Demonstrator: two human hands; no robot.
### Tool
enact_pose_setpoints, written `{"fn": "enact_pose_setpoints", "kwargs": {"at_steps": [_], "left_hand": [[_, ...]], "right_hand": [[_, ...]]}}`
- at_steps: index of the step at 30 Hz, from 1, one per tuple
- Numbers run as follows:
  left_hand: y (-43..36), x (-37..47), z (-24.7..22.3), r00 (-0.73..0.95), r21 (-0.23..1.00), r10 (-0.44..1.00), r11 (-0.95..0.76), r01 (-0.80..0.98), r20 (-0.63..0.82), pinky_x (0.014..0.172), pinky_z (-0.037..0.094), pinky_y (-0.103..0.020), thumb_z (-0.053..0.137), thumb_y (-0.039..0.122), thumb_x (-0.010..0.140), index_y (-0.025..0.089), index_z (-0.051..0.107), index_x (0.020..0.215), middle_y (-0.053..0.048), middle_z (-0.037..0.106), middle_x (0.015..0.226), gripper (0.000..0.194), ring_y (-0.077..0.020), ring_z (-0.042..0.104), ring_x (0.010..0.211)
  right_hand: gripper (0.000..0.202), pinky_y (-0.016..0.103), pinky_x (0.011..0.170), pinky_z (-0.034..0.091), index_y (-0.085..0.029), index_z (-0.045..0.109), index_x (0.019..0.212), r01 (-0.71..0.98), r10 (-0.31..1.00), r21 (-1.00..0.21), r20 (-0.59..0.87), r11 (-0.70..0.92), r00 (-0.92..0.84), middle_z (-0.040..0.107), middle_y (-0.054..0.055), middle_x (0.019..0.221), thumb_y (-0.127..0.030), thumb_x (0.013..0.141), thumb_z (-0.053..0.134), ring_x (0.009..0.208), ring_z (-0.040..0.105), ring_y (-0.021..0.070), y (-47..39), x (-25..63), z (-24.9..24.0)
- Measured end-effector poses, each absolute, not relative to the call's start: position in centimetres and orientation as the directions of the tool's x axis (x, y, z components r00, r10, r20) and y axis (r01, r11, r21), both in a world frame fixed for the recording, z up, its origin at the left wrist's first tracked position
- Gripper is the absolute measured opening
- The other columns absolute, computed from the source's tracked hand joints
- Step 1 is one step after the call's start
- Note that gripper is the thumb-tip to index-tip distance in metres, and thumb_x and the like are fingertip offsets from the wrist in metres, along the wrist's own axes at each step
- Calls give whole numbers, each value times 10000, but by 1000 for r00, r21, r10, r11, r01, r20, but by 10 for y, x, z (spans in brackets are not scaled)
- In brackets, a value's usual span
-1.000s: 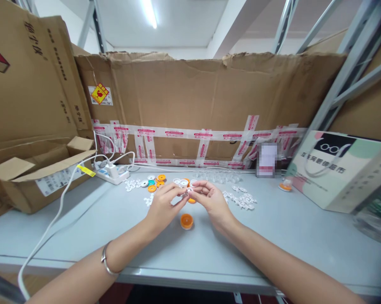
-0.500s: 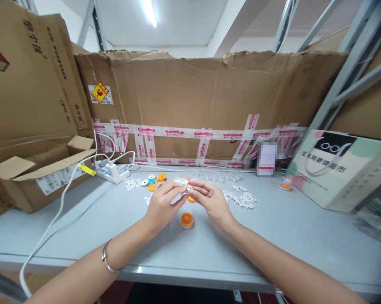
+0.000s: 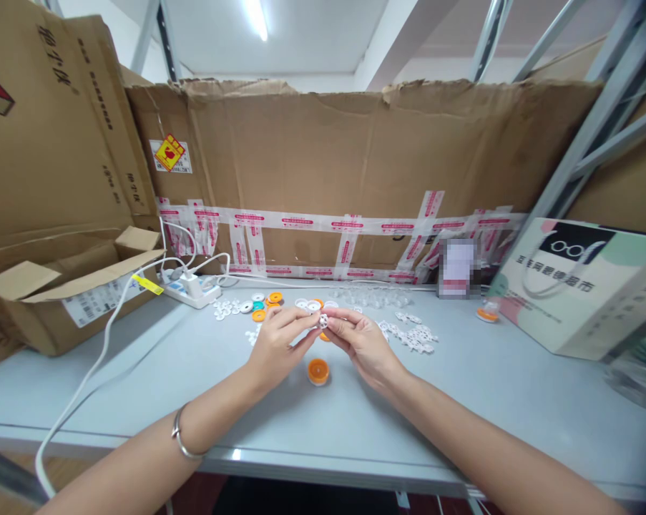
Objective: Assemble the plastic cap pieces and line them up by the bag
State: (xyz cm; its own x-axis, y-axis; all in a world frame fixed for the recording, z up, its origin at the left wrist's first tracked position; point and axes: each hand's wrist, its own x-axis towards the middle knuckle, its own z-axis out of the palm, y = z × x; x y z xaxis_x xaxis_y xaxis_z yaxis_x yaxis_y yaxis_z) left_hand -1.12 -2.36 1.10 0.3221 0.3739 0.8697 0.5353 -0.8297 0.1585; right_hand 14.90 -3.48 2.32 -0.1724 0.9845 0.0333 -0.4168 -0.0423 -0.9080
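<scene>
Between the fingertips of both hands is a small white plastic part with holes [image 3: 323, 321]. My left hand [image 3: 277, 340] pinches it from the left, a metal bangle [image 3: 182, 433] on that wrist. From the other side my right hand [image 3: 363, 345] closes on the same part, its fingers partly covering it. Just below the hands, an orange round cup-shaped piece with a white base [image 3: 317, 371] stands on the table. Behind the fingers lie white rings [image 3: 307, 305] and orange pieces, partly hidden. A pile of white perforated parts [image 3: 416, 337] spreads to the right of my right hand.
Orange, white and teal discs [image 3: 258, 306] and small white pieces [image 3: 227, 309] lie left of the hands. Clear caps [image 3: 373, 296] line the back. A power strip [image 3: 194, 290], an open carton [image 3: 81, 293] and a paper bag [image 3: 574, 286] stand around the grey table [image 3: 280, 436].
The white part has turned slightly between the fingertips, showing its holed face more clearly. Both hands stay almost in place, and the view has shifted a little.
</scene>
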Motion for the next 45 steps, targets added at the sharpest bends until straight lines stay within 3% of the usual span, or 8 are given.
{"fn": "enact_pose_setpoints", "kwargs": {"at_steps": [13,21,28,31,34,38,41,45], "left_hand": [[-28,-8,11,309,224,443,-807,546,842,703,378,-295,585,160,797,201,634,907,-11,666,804,127,-143,605,753],[-27,-7,8,316,267,480,-804,531,819,684,414,-286,587,141,784,189,636,863,-21,635,774,105,-150,584,739],[-30,-9,16,266,548,660,-740,390,702,763,459,-300,585,220,804,200,612,1004,-45,635,905,203,-161,585,830],[-29,-9,18,232,774,805,-591,228,547,772,480,-309,567,296,817,176,620,896,-49,662,879,153,-166,615,814],[-26,-9,18,361,925,867,-379,30,343,756,496,-309,550,346,824,156,632,840,-54,675,803,208,-168,636,771],[-22,-13,13,527,985,834,-163,-50,165,753,489,-300,596,362,793,141,662,826,-70,678,809,233,-157,631,752],[-18,-17,9,520,991,844,-106,-83,134,699,484,-284,659,356,739,135,633,764,-54,659,736,224,-138,609,685],[-12,-19,8,392,981,902,-140,-135,182,669,464,-265,674,344,722,139,582,699,-30,628,682,225,-123,582,662]], "right_hand": [[360,368,850,491,-189,673,890,-215,990,-971,122,106,-65,712,56,914,-311,567,775,895,646,215,-40,144,22],[320,344,822,486,-172,635,862,-188,989,-974,138,125,-59,710,57,884,-336,609,743,840,653,192,-39,142,20],[280,317,737,479,-214,568,889,-195,974,-963,208,188,-86,714,25,858,-342,676,696,805,656,180,-37,147,28],[231,309,729,483,-216,557,877,-185,967,-956,244,227,-76,707,35,922,-334,712,667,850,651,185,-34,150,28],[229,308,731,491,-221,546,899,-174,955,-952,273,252,-112,707,41,929,-331,728,651,873,646,184,-33,150,25],[255,323,716,506,-226,543,919,-157,941,-958,271,242,-204,706,46,925,-344,721,652,878,652,195,-36,146,25],[301,332,767,496,-230,547,961,-131,919,-958,281,254,-275,697,52,976,-345,709,663,947,637,199,-31,150,32],[293,309,839,456,-206,553,994,100,914,-908,403,407,-54,681,67,1025,-406,780,561,1014,604,179,-2,189,40]]}}
